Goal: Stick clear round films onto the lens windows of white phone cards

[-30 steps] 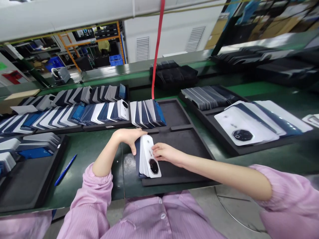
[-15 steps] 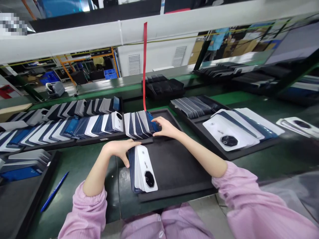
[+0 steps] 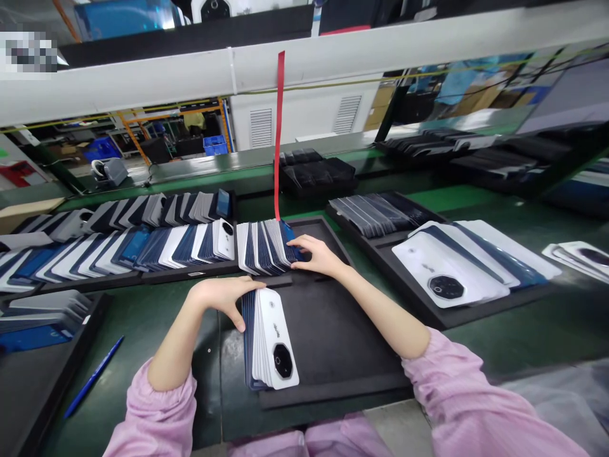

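Note:
A stack of phone back covers [image 3: 273, 333], white on top with dark blue ones beneath, leans at the left end of a black tray [image 3: 342, 336]. My left hand [image 3: 228, 298] is closed on its upper left edge, thumb on the side and fingers over the top. Farther back in the same tray stands a tight row of white and dark blue covers [image 3: 261, 247]. At that row's right end, my right hand [image 3: 316, 254] has its thumb and fingers curled against a blue cover [image 3: 289, 235]. The fingertips there are partly hidden.
On the left, trays hold long rows of covers [image 3: 162, 247], with a blue pen [image 3: 95, 376] lying on the green bench. To the right, another tray [image 3: 428, 304] carries loose white and blue covers [image 3: 457, 254]. A red strip [image 3: 278, 139] hangs from the white beam [image 3: 157, 82].
The view has tilted slightly, so the bench appears lower. Both hands keep nearly the same places on the stack and the row.

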`<control>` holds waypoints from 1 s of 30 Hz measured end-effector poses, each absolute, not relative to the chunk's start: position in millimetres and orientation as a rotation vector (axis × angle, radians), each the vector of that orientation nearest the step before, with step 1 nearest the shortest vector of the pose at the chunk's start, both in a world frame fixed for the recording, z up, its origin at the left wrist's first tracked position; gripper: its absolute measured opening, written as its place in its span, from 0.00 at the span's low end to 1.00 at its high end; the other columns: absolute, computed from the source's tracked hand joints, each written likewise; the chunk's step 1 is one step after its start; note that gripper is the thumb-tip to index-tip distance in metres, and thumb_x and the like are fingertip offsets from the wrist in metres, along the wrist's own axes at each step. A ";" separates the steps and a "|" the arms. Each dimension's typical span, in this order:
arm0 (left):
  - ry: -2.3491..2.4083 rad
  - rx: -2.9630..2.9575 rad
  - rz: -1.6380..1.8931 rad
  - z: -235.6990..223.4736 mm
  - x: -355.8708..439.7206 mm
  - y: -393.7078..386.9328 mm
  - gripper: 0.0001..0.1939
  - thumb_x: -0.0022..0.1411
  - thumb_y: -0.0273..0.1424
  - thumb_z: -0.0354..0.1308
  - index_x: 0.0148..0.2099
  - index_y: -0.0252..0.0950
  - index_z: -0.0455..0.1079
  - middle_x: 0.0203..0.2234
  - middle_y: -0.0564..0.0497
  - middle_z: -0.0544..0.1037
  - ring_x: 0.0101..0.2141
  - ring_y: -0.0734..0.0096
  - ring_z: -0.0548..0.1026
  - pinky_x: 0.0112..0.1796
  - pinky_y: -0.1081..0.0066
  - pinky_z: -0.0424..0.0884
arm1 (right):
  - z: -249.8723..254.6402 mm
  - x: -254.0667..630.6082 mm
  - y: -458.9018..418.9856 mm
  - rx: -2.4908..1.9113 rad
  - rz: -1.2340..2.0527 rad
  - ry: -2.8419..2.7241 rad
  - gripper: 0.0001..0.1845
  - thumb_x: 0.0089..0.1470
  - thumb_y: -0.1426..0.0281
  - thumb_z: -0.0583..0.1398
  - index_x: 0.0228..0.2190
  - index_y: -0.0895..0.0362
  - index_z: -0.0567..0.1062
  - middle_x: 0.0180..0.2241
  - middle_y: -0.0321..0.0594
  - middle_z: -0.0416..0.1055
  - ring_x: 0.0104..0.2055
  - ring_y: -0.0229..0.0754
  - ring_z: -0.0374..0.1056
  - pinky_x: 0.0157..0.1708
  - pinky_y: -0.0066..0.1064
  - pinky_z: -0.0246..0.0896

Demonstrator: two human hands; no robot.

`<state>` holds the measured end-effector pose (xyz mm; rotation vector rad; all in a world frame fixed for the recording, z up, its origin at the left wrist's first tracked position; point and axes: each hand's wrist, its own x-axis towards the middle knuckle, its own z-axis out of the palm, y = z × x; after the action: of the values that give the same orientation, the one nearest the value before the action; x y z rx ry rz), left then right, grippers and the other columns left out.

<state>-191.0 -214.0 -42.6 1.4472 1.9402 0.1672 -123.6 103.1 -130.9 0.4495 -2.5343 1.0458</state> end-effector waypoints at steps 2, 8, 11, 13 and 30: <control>1.938 1.462 0.184 -43.9 -192.4 -214.5 0.61 0.44 0.54 0.74 0.73 0.35 0.53 0.66 0.32 0.63 0.64 0.42 0.64 0.63 0.55 0.60 | -131.7 -122.3 103.6 0.448 1.061 -2.523 0.26 0.52 0.57 0.69 0.51 0.52 0.77 0.50 0.47 0.72 0.52 0.52 0.73 0.46 0.43 0.78; 1.925 1.503 0.202 -47.8 -194.1 -215.3 0.60 0.45 0.56 0.72 0.73 0.36 0.53 0.66 0.33 0.64 0.64 0.43 0.65 0.62 0.55 0.61 | -133.7 -120.5 102.8 0.416 1.055 -2.507 0.27 0.53 0.57 0.69 0.52 0.51 0.77 0.50 0.47 0.72 0.52 0.52 0.73 0.45 0.43 0.78; 1.934 1.497 0.193 -49.1 -194.2 -215.4 0.61 0.45 0.56 0.72 0.73 0.36 0.52 0.66 0.33 0.63 0.64 0.43 0.65 0.63 0.56 0.61 | -135.5 -121.0 100.9 0.412 1.033 -2.510 0.26 0.52 0.58 0.69 0.52 0.51 0.77 0.49 0.47 0.72 0.51 0.53 0.73 0.45 0.44 0.78; 1.936 1.492 0.190 -50.0 -195.0 -215.8 0.61 0.46 0.56 0.72 0.73 0.37 0.52 0.66 0.33 0.63 0.64 0.43 0.65 0.63 0.56 0.61 | -136.0 -120.9 99.5 0.409 1.025 -2.506 0.26 0.53 0.58 0.68 0.52 0.52 0.77 0.49 0.48 0.72 0.51 0.53 0.73 0.45 0.45 0.78; 1.878 1.495 0.301 -56.3 -192.2 -209.4 0.62 0.41 0.51 0.75 0.70 0.26 0.57 0.63 0.31 0.68 0.62 0.40 0.69 0.61 0.56 0.64 | -126.1 -106.9 90.0 0.365 0.828 -2.452 0.26 0.55 0.60 0.60 0.55 0.50 0.74 0.44 0.47 0.76 0.42 0.53 0.77 0.38 0.43 0.79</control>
<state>-192.2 -209.4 -56.3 1.4953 1.8777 0.3006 -106.9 90.0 -126.1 0.3653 -2.4522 0.8281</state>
